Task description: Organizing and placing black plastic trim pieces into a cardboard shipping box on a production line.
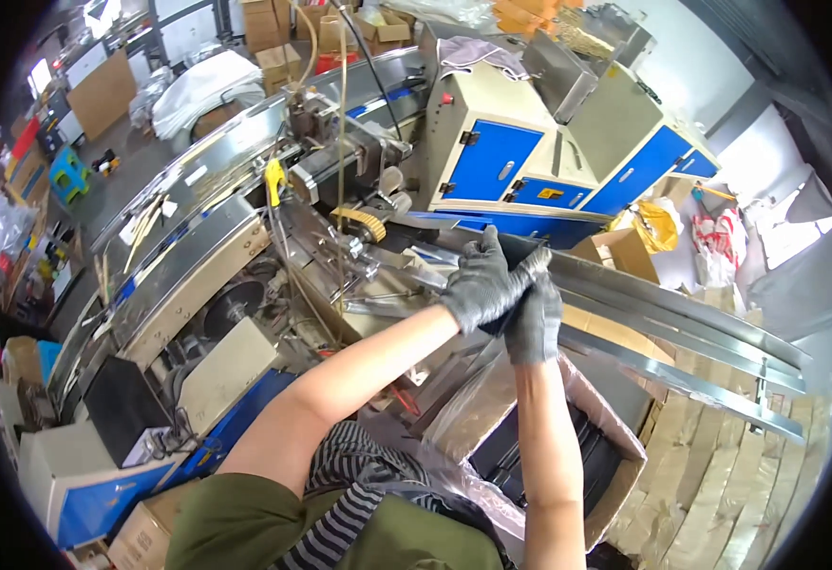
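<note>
Both my hands wear dark grey gloves and meet in front of me, beside the near end of the metal rails. My left hand has its fingers bent and reaches over to my right hand. Closed, with its fingertips pressed together and pointing away from me, my right hand touches the left. Something dark shows around and under the gloves, but its kind is hidden. Below my hands stands an open carton lined with clear plastic, holding long black pieces.
Left of my hands is a machine with metal parts and a yellow ribbed roller. A curved conveyor runs along the left. Cream cabinets with blue doors stand beyond. Flattened brown cardboard lies at right, near another open carton.
</note>
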Demonstrator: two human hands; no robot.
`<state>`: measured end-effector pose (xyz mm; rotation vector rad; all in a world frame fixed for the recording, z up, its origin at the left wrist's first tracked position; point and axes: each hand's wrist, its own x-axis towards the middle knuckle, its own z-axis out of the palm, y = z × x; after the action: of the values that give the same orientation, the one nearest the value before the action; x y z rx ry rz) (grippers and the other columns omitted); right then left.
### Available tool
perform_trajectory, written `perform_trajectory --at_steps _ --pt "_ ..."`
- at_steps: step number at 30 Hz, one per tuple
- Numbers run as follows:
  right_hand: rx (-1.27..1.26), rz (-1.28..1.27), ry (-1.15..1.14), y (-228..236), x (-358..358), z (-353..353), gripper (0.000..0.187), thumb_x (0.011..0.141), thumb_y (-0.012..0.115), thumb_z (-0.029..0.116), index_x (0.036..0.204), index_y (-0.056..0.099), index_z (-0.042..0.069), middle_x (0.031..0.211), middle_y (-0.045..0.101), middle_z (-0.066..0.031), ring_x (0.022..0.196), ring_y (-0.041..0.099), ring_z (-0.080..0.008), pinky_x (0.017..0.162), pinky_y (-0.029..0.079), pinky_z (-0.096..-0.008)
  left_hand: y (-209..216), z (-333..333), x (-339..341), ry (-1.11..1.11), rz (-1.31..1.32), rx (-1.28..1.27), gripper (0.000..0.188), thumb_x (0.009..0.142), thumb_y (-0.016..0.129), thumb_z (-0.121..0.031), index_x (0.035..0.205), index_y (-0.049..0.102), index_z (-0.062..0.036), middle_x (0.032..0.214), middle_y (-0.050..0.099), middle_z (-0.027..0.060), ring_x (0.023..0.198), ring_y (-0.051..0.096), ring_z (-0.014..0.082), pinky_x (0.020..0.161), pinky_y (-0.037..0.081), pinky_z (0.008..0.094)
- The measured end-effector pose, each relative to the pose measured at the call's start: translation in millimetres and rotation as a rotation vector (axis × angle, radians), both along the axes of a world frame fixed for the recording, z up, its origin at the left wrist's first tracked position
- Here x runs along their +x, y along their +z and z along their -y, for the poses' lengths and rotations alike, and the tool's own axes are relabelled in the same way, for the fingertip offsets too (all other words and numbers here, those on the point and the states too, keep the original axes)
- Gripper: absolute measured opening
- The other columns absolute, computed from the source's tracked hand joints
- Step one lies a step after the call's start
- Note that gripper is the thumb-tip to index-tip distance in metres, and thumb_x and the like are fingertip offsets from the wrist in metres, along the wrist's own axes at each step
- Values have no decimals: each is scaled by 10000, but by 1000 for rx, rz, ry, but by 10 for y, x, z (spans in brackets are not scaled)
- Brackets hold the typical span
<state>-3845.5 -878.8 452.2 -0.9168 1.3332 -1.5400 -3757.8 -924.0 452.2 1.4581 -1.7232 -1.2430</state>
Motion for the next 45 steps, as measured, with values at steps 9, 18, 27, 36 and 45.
perform_trajectory --at_steps 9,18,27,36,45 --pt "453 -1207 -330 -245 -558 630 283 876 512 253 954 628 8 888 636 -250 861 612 -382 754 476 -410 -440 472 -580 -65 321 138 1046 750 356 -785 1382 249 41 1371 294 319 1282 293 461 1012 238 588" --pt "665 -1264 232 -600 -658 917 222 722 665 153 907 673 31 799 656 -187 715 613 -279 734 478 -358 -1015 728 -327 -82 433 43 962 830 350 -668 1400 158 83 1443 155 332 1345 164 471 1088 103 539" --pt "647 -1300 84 -1086 1 1448 181 756 611 177 867 705 70 935 644 -206 921 622 -351 787 506 -397 -1402 1143 35 39 411 292 834 881 287 -605 1375 274 66 1439 210 298 1352 143 442 1084 74 545" --pt "491 -1191 117 -1022 65 1341 248 830 543 210 996 674 78 1031 620 -231 952 611 -371 818 494 -440 -1410 838 235 -366 571 -237 467 909 335 -227 1364 309 -122 1260 474 240 1175 410 493 971 329 580" --pt "180 -91 463 485 -618 -617 222 837 619 48 1032 623 -57 857 654 -108 788 655 -160 648 527 -267 -966 -116 793 180 -425 -282 297 963 448 -196 1091 603 22 1091 617 126 1033 571 225 908 447 316"
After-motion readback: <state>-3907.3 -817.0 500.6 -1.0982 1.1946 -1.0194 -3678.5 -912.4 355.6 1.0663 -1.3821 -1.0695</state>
